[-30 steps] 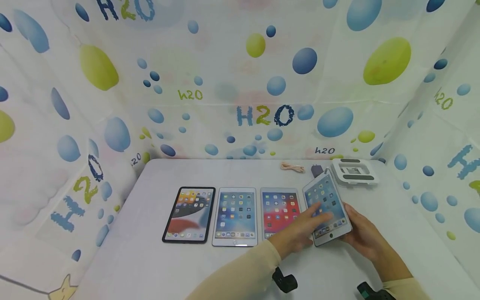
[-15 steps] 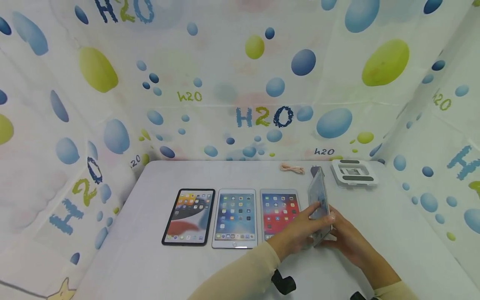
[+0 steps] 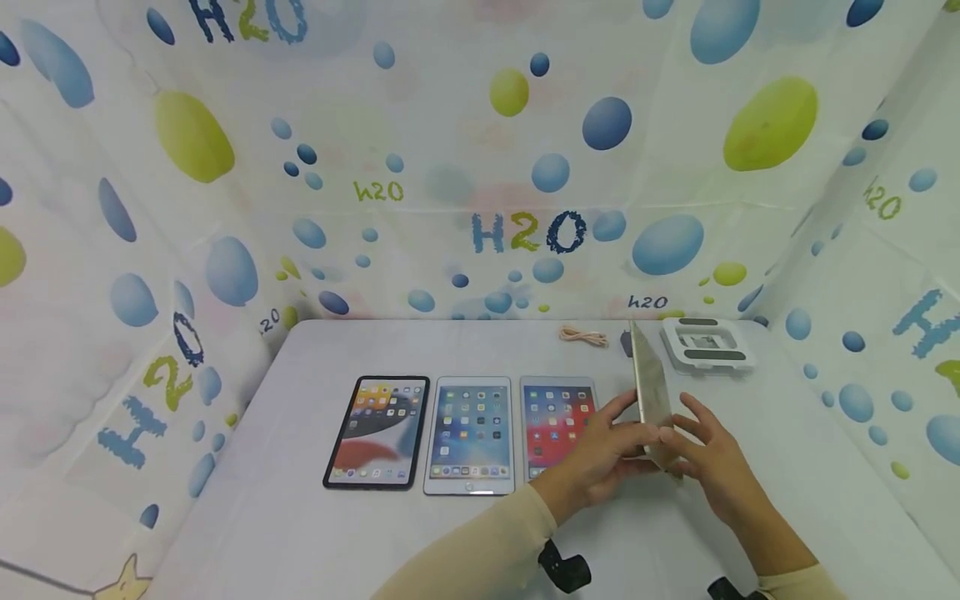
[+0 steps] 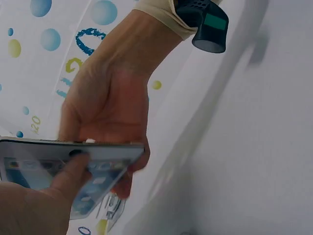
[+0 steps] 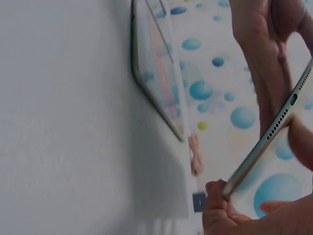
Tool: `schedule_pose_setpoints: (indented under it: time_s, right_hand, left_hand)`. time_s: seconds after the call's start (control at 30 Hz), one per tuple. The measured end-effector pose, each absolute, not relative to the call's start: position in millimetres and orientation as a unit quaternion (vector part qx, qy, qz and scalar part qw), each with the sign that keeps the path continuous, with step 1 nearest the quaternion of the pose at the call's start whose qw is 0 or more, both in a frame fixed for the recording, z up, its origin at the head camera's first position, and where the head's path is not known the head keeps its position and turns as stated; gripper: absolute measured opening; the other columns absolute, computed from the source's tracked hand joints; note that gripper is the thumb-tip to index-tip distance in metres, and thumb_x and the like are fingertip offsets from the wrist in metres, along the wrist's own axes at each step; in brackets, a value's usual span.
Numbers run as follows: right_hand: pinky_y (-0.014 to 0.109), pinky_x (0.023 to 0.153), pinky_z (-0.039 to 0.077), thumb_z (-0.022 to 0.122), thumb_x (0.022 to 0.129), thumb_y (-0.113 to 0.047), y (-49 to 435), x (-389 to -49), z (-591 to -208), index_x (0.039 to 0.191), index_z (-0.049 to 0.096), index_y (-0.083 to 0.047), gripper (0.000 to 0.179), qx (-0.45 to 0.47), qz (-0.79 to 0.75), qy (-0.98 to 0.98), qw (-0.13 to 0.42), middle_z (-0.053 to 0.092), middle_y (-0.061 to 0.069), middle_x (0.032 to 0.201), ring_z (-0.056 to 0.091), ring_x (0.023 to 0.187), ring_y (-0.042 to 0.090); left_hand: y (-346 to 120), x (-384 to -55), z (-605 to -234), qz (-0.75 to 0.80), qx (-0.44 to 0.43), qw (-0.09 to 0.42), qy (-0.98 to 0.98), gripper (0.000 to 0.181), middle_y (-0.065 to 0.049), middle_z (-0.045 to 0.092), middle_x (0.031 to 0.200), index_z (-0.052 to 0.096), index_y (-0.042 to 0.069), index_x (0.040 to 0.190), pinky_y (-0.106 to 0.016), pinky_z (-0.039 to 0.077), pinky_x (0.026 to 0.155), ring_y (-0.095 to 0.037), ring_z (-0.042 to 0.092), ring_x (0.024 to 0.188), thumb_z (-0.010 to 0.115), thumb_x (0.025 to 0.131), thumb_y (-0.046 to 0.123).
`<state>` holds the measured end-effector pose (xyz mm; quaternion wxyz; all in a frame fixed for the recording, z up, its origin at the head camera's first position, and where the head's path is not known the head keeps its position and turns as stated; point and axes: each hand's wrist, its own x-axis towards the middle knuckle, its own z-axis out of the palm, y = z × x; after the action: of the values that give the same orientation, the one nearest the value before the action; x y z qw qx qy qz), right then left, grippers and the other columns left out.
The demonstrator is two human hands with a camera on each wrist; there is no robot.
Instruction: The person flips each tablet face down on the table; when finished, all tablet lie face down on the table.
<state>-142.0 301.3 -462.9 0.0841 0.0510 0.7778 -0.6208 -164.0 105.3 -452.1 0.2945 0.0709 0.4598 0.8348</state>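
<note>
Left hand [image 3: 600,454]: fingers grip the tablet [image 3: 651,379] near its lower edge, one digit on the screen by the home button. Right hand [image 3: 716,471]: fingertips curled on the tablet's lower corner, index finger lifted clear of the back. The tablet is held over the counter [image 3: 262,517], nearly on edge, its back towards the right hand; port and speaker holes visible at its lower edge. To the left, three others lie flat in a row, screens lit: red tablet [image 3: 551,408], blue tablet [image 3: 471,433], black-framed tablet [image 3: 378,433]. At the rear: a coiled cable [image 3: 583,336], a dark block [image 3: 627,343] partly hidden by the tablet, and a white case [image 3: 707,357]. Beyond: a spotted curtain [image 3: 442,187].
</note>
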Motion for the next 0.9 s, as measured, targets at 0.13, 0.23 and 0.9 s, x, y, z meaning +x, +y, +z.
schedule_pose_setpoints:
  time_s: [0.13,0.23,0.9]
  right_hand:
    - [0.044,0.109,0.045,0.064,0.101,-0.03,319.2,-144.6,-465.8,0.164,0.004,-0.005,0.09,0.099,-0.609,0.781,0.099,0.031,0.031,0.158,0.041,0.139,0.038]
    - [0.035,0.106,0.047,0.065,0.101,-0.027,329.9,-148.0,-468.1,0.161,0.013,0.003,0.086,0.113,-0.612,0.776,0.105,0.047,0.017,0.142,0.05,0.124,0.019]
    - [0.023,0.075,0.055,0.065,0.101,-0.019,343.3,-161.8,-483.9,0.154,0.023,0.011,0.074,0.121,-0.591,0.792,0.093,0.051,0.004,0.114,0.059,0.09,0.006]
  left_hand:
    - [103.2,-164.6,-456.5,0.842,0.065,0.285,0.454,0.06,-0.013,0.063,0.135,0.053,0.022,0.147,-0.06,0.051,0.098,-0.034,0.066,0.116,0.065,0.091,0.004]
    - [101.5,-164.1,-460.6,0.837,0.06,0.286,0.462,0.058,-0.013,0.066,0.129,0.055,0.018,0.146,-0.058,0.052,0.096,-0.034,0.067,0.115,0.063,0.092,-0.002]
    - [100.2,-165.4,-472.1,0.803,-0.025,0.261,0.535,0.036,-0.011,0.071,0.117,0.064,-0.004,0.128,-0.039,0.053,0.094,-0.022,0.068,0.102,0.065,0.093,0.004]
